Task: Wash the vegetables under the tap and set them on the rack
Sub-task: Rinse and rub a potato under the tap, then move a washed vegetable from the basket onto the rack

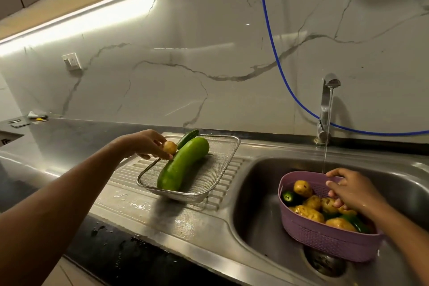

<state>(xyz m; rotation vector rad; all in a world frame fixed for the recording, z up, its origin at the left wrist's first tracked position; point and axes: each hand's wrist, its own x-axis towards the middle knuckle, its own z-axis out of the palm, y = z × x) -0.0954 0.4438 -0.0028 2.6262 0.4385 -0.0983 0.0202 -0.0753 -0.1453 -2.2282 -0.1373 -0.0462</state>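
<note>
the steel sink (267, 183) and its ribbed drainboard take up most of the worktop (69, 137), and the tap (326, 109) at the back is running, a thin stream falling just behind the right hand (348, 190). under that hand, in the sink bowl, stands the purple basket (325, 241), holding potatoes (311, 212) and dark green peppers; the right grip has its fingers curled down among the potatoes, apparently closing on one, though i cannot tell whether it has firm hold of it yet. well apart to the other side, on the drainboard, sits the mesh rack (218, 169). a large green gourd (183, 165) lies slantwise across it, right beside the left hand (148, 144), with a darker cucumber (188, 138) just beyond the fingertips. the left grip is partly closed, thumb and fingers pinching a small potato (169, 147) that hangs over the near-left edge of the rack, touching or all but touching the gourd. the step in hand looks to be setting this washed potato down while the other hand goes for the next. the task seems early on, most of the vegetables being in the basket. next, the left grip needs to lower the potato onto bare mesh beside the gourd, so it won't roll, then let go. no brand, label or readable writing shows anywhere.
</note>
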